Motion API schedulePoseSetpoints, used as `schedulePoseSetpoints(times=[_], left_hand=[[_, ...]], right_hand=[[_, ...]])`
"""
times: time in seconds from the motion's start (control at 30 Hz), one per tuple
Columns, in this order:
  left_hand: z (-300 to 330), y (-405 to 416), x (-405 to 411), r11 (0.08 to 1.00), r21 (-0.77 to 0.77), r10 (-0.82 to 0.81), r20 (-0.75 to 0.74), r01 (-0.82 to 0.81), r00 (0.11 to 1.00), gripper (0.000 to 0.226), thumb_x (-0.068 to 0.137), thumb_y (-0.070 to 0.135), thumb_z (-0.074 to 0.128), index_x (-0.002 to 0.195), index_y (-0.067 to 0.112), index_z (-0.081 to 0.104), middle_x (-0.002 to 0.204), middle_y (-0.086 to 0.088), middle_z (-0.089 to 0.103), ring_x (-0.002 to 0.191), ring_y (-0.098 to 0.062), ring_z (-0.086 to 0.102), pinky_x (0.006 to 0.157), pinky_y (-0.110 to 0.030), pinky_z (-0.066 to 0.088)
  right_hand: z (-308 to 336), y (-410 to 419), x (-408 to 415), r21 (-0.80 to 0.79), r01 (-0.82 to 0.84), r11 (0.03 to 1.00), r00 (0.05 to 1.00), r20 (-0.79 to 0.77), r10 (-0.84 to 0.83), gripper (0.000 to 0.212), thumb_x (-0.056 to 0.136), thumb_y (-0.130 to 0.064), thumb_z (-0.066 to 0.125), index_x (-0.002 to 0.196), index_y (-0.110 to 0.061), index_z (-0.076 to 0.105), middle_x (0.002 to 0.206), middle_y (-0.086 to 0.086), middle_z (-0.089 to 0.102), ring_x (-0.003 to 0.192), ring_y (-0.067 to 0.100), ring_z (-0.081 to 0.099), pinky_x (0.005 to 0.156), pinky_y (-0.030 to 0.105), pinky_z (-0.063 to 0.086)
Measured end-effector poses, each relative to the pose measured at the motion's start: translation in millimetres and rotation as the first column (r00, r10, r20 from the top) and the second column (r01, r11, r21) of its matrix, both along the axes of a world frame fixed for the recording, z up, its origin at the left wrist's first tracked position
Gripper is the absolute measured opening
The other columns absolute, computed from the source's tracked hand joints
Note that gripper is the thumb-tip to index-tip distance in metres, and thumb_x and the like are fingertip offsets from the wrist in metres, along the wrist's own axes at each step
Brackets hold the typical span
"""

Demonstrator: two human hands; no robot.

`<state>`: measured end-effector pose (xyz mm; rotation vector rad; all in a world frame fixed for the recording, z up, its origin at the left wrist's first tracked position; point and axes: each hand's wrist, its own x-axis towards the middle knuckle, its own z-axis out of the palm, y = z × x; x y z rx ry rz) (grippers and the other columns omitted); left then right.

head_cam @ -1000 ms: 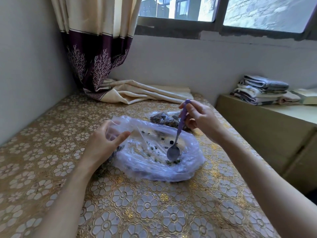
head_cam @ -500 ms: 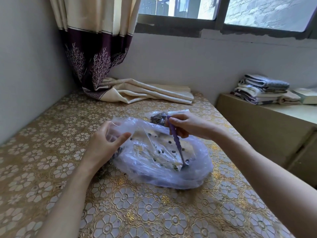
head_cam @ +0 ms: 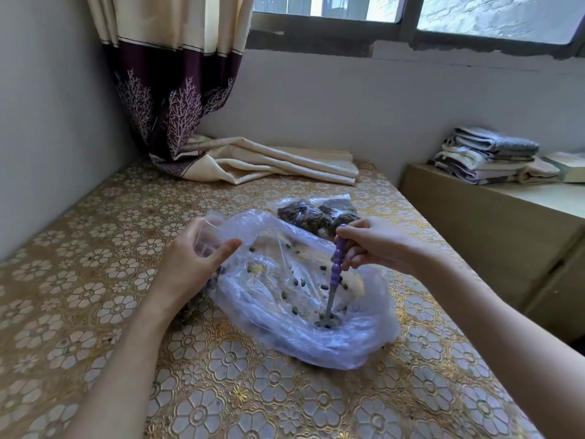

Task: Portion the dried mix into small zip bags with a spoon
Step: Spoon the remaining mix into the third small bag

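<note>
A large clear plastic bag [head_cam: 316,340] lies open on the table with scattered dried pieces [head_cam: 296,282] inside. My left hand [head_cam: 190,264] grips the bag's rim at its left side and holds it open. My right hand [head_cam: 376,245] holds the purple beaded handle of a spoon [head_cam: 336,274]. The spoon stands nearly upright, its metal bowl down at the bag's bottom near the front edge. Behind the big bag lie filled small zip bags [head_cam: 316,213] of dark dried mix.
The table wears a gold floral cloth [head_cam: 253,391]. A curtain [head_cam: 177,90] hangs at the back left, its hem piled on the table. A low wooden cabinet [head_cam: 493,229] at the right carries folded towels [head_cam: 487,156]. Walls close in at left and back.
My right hand has moved down and toward me, turning the spoon more upright and pushing its bowl into the bag's front bottom. The left hand keeps its hold on the rim.
</note>
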<state>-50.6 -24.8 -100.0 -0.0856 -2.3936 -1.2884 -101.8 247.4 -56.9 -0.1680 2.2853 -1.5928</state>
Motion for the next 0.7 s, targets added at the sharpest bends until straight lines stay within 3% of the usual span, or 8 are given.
schedulePoseSetpoints(times=[0.1,0.23,0.47,0.7], left_hand=[[0,0,1,1.000,-0.001,0.007,0.000,-0.007,1.000,0.061,0.066,0.059,0.060,0.114,0.022,0.052,0.083,0.007,0.066,0.063,0.000,0.065,0.051,-0.013,0.046],[0,0,1,1.000,-0.011,0.009,0.004,-0.009,1.000,0.059,0.067,0.060,0.060,0.113,0.024,0.051,0.083,0.008,0.066,0.064,0.011,0.061,0.053,-0.011,0.041],[0,0,2,1.000,-0.005,0.007,-0.010,-0.007,1.000,0.056,0.067,0.058,0.061,0.112,0.026,0.051,0.086,0.009,0.066,0.069,0.005,0.062,0.057,-0.012,0.042],[2,-3,1,0.986,0.156,-0.057,-0.058,0.066,0.997,0.065,0.064,0.064,0.065,0.111,0.021,0.054,0.094,0.008,0.066,0.080,0.003,0.064,0.065,-0.012,0.050]], right_hand=[[-1,-3,5,-0.016,-0.057,0.998,0.997,0.043,0.057,0.029,0.097,-0.016,0.048,0.080,0.003,0.062,0.064,0.014,0.069,0.051,0.016,0.066,0.046,0.016,0.051],[-4,-8,9,-0.044,-0.001,0.999,0.994,0.112,0.006,0.028,0.095,-0.017,0.053,0.082,0.006,0.063,0.065,0.016,0.069,0.054,0.018,0.068,0.050,0.018,0.055],[-5,-9,14,-0.148,0.130,0.980,0.986,0.126,-0.111,0.028,0.096,-0.012,0.051,0.081,0.009,0.061,0.058,0.013,0.066,0.051,0.018,0.067,0.047,0.018,0.053],[-3,5,7,-0.271,0.247,0.930,0.967,0.134,-0.217,0.026,0.097,-0.012,0.047,0.082,0.006,0.058,0.063,0.016,0.065,0.052,0.019,0.067,0.046,0.018,0.053]])
